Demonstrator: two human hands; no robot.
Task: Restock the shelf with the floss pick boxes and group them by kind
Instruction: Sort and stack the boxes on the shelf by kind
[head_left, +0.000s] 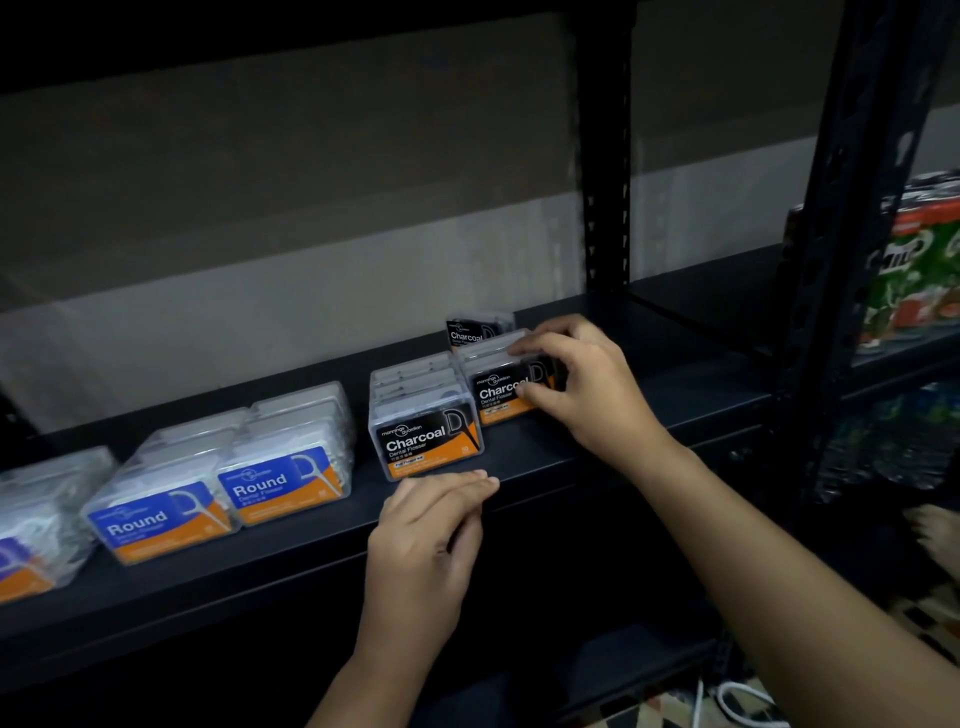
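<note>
On the dark shelf stand rows of clear floss pick boxes. Blue "Round" boxes fill the left part, and another blue row sits beside them. Black "Charcoal" boxes form a row in the middle. My right hand grips the front Charcoal box of a second row to the right, fingers over its top and thumb on its front. One more Charcoal box stands behind. My left hand rests on the shelf's front edge, fingers straight, holding nothing.
A black upright post stands at the shelf's back, a second one at the right front. Green and red Milo packs sit on the neighbouring rack. More partly seen blue boxes lie at the far left.
</note>
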